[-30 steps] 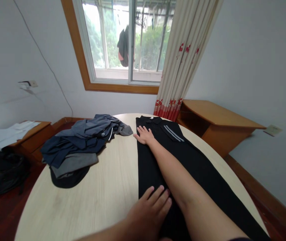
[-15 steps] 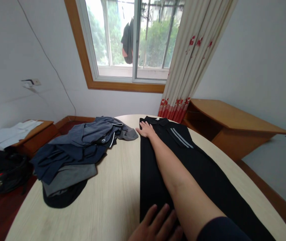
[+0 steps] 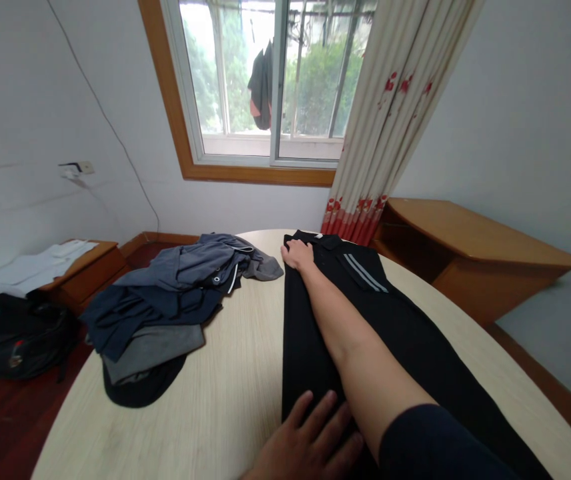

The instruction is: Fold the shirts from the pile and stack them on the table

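black shirt (image 3: 400, 333) stretches along the right half of the tabletop (image 3: 240, 353), collar (image 3: 329, 243) at the far end, one grey-striped sleeve (image 3: 363, 275) lying across its upper part. from where i stand, its left edge runs so straight that this side looks already turned in; the right side seems to be laid flat, not folded yet. the right hand (image 3: 298, 254) lies near the collar, fingers slightly bent; whether its grip pinches fabric, i can't tell. the left hand (image 3: 304, 441) is over the lower part, its grip loose, fingers apart, apparently holding nothing. to the left, a heap of clothes (image 3: 165, 283) lies jumbled, seemingly unfolded
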A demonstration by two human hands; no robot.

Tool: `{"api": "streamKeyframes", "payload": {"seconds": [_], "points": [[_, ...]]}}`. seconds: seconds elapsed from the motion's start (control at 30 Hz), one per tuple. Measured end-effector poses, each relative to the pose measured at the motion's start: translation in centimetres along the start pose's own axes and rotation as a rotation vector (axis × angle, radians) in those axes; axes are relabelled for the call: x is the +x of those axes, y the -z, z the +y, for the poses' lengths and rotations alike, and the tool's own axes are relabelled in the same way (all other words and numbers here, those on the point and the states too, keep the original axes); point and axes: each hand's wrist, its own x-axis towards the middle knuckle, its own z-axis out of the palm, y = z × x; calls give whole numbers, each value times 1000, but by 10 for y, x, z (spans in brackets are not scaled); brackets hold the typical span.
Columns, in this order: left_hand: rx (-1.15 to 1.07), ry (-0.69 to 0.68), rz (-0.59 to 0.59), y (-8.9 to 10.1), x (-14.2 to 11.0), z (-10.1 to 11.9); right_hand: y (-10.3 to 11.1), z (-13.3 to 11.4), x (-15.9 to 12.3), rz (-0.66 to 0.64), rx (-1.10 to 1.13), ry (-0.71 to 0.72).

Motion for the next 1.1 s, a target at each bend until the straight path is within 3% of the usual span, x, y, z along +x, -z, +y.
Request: {"api": "streamKeyframes", "payload": {"seconds": [0.07,0.13,0.27,0.4,0.5,0.6,0.7,0.83,0.97,1.1], "points": [[-55,0,-59,6,-1,-1,7,-6,-15,99,-39,-30],[-132,9,-122,16,-1,-1,18,-8,-33,115,-51,-38],[-302,68,-183,43,-2,4,38,-2,-79,55,-16,38],[-400,129,-217,65,-2,18,49,4,-142,-51,-11,168],[-554,36,-235,77,0,23,53,4,-196,-158,4,249],[-808,9,-168,89,0,18,60,2,-248,-214,67,266],[-912,232,44,97,-1,8,72,-2,-298,-247,126,312],[-792,414,268,94,-2,0,89,-14,-370,-283,187,392],[-642,348,256,76,-3,-1,104,-22,-433,-319,242,422],[-538,258,181,59,-3,-5,112,2,-456,-240,269,335]]}}
